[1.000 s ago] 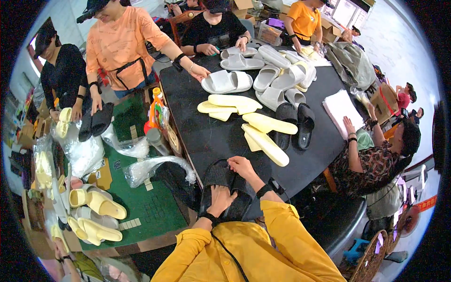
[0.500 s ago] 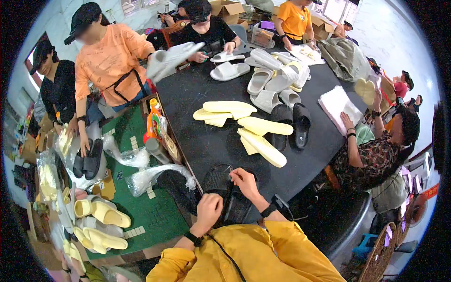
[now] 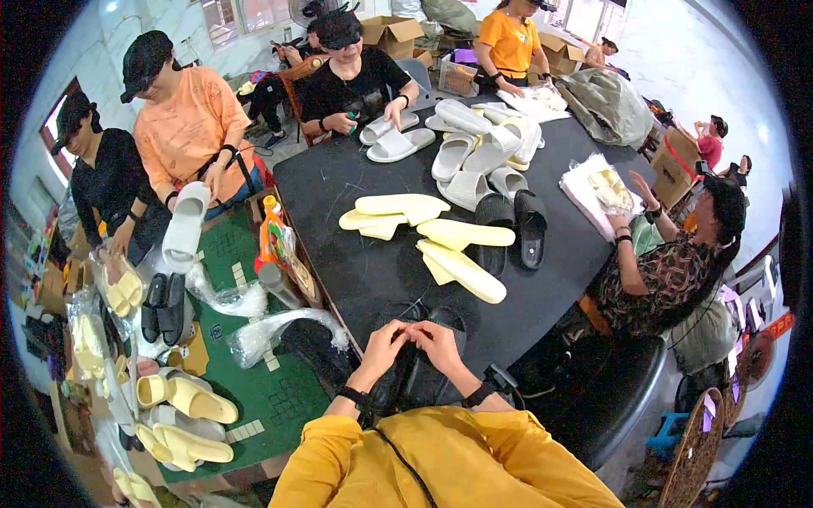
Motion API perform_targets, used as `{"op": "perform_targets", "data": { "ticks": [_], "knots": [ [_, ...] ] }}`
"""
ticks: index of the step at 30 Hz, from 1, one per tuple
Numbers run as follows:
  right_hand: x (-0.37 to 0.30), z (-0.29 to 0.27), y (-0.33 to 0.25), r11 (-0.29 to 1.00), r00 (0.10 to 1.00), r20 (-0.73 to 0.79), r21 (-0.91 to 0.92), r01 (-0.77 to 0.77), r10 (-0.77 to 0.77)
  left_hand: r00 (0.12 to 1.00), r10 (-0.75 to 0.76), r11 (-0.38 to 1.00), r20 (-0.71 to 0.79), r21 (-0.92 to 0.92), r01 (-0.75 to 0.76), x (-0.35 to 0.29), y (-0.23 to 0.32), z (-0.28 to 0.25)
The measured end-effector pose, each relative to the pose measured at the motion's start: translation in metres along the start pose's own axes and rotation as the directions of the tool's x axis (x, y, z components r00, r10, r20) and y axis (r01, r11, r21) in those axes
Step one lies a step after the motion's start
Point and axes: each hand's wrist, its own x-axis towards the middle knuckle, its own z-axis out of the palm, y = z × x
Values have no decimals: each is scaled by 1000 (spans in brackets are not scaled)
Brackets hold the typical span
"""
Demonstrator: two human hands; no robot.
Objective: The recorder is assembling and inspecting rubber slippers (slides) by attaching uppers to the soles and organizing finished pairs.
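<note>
In front of my body, at the near edge of the black table point(image 3: 322, 182), my left hand point(image 3: 383, 351) and my right hand point(image 3: 435, 343) meet fingertip to fingertip. Both are closed in a pinch. Whatever lies between the fingers is too small to make out. Directly beneath them is a pair of black slippers point(image 3: 432, 383), partly covered by my hands. Beyond them lie pale yellow slippers point(image 3: 461, 271), some resting across another black pair point(image 3: 531, 229). Further back, grey slippers point(image 3: 464, 190) are heaped together.
At left, a green mat point(image 3: 279, 406) bears yellow slippers point(image 3: 201, 400), plastic bags point(image 3: 279, 330) and an orange bottle point(image 3: 269, 229). Several co-workers surround the tables; one holds a grey slipper point(image 3: 185, 227). White sheets point(image 3: 584, 190) lie at the right edge. A black stool point(image 3: 622, 398) stands at my right.
My hands were apart over the black slippers and have come together at the fingertips. The co-worker at right has set a yellow pair on the white sheets. The view has shifted slightly.
</note>
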Motion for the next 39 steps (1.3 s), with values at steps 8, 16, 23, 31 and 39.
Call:
{"op": "perform_targets", "data": {
  "ticks": [8, 16, 23, 31, 39],
  "knots": [
    [7, -5, 28, 897, 997, 4, 435, -76, 83, 990, -80, 983, -113, -171, 60, 8, -15, 7],
    [11, -2, 33, 821, 987, 53, 550, -155, 151, 992, -74, 990, -107, -124, 61, 6, -18, 14],
    [9, -3, 33, 839, 987, 56, 520, -159, 151, 992, -90, 991, -87, -105, 81, 4, -18, 13],
    [10, -2, 26, 880, 991, 84, 457, -128, 101, 993, -46, 996, -105, -81, 37, 3, -23, 14],
    [10, -2, 27, 895, 990, 101, 425, -135, 101, 993, -2, 994, -119, -110, -11, 2, -21, 14]
  ]
}}
